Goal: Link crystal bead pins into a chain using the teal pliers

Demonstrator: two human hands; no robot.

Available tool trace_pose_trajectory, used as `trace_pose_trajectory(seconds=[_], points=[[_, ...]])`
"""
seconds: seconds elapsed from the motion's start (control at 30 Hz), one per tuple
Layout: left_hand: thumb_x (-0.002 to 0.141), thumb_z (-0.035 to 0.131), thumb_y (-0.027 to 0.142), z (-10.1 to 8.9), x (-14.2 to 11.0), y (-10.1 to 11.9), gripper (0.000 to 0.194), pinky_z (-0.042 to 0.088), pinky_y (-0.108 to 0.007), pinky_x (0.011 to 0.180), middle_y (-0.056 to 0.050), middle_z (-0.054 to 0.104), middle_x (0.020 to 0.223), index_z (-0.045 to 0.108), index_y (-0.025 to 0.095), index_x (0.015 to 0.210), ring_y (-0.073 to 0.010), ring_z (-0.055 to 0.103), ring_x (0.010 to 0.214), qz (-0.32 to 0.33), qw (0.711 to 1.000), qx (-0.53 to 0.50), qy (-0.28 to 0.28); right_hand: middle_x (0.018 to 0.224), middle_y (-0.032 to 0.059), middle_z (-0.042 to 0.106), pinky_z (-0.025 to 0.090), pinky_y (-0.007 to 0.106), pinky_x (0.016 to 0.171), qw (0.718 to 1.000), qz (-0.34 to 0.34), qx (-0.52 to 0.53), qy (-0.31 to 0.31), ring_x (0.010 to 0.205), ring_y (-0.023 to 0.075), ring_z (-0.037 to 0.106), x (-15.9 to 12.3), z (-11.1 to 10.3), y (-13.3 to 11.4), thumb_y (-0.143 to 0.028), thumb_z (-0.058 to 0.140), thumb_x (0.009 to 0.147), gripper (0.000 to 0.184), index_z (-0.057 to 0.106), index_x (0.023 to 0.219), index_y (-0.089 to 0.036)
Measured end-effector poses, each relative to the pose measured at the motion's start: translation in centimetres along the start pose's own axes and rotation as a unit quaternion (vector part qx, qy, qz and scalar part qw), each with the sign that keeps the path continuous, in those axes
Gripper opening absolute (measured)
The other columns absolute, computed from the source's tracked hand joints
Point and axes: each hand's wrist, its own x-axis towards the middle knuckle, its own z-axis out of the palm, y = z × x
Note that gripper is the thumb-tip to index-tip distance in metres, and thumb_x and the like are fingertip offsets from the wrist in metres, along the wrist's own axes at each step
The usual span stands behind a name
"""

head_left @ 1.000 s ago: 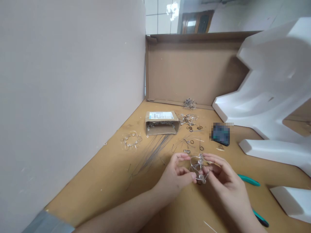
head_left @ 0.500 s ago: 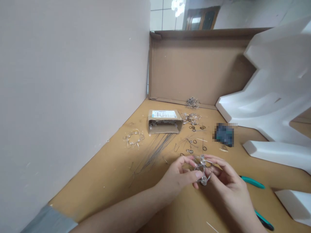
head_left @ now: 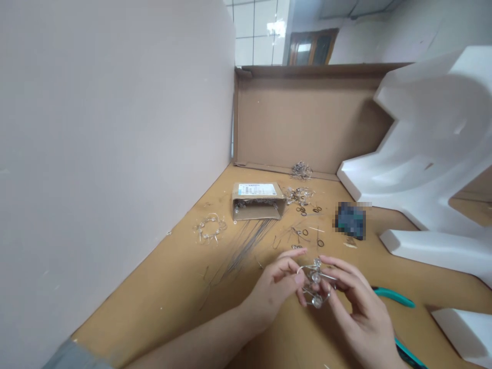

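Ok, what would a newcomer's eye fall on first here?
Probably the big white foam piece along the right side. Then the wire-and-bead piece held between the left hand and the right hand, low in the picture. The teal handles also stand out beside the right hand.

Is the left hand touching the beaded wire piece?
Touching: the head view shows the left hand pinching the beaded wire piece at its left edge.

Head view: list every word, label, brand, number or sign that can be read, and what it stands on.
No text can be read.
Label on the box: printed, but too small and blurred.
Dark object: pixelated, so any text is unreadable.
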Motion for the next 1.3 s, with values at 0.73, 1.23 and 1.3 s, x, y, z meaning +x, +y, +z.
trace_pose_trajectory(seconds=[0.73, 1.23, 1.3], points=[[0.076, 0.058, 0.024, 0.4, -0.2, 0.1, 0.048, 0.047, -0.028, 0.065, -0.008, 0.057, 0.104, 0.049, 0.023, 0.123, -0.0077, 0.053, 0.061, 0.008, 1.0, -0.01, -0.017, 0.114, 0.0101, 0.052, 0.055, 0.026, 0.073, 0.995, 0.034, 0.099, -0.003, 0.111, 0.0211, 0.053, -0.6, 0.4, 0.5, -0.012, 0.051, 0.084, 0.026, 0.055, 0.105, -0.026], [0.078, 0.058, 0.019, 0.3, -0.5, 0.0, 0.046, 0.047, -0.025, 0.065, -0.006, 0.054, 0.109, 0.049, 0.028, 0.122, -0.0061, 0.053, 0.062, 0.018, 1.0, -0.012, -0.019, 0.121, 0.0107, 0.051, 0.054, 0.033, 0.075, 0.993, 0.051, 0.105, 0.035, 0.108, 0.0241, 0.053, -1.2, 0.5, 0.4, -0.012, 0.055, 0.081, 0.031, 0.055, 0.109, -0.025], [0.079, 0.057, 0.02, 0.3, -0.5, 0.1, 0.05, 0.046, -0.026, 0.067, 0.0, 0.055, 0.076, 0.045, 0.025, 0.126, -0.0087, 0.054, 0.062, -0.004, 1.0, -0.016, -0.014, 0.123, 0.0106, 0.05, 0.055, 0.033, 0.072, 0.99, 0.067, 0.122, 0.038, 0.105, 0.0238, 0.056, -1.3, 0.6, 0.4, -0.013, 0.056, 0.08, 0.032, 0.056, 0.109, -0.026]])
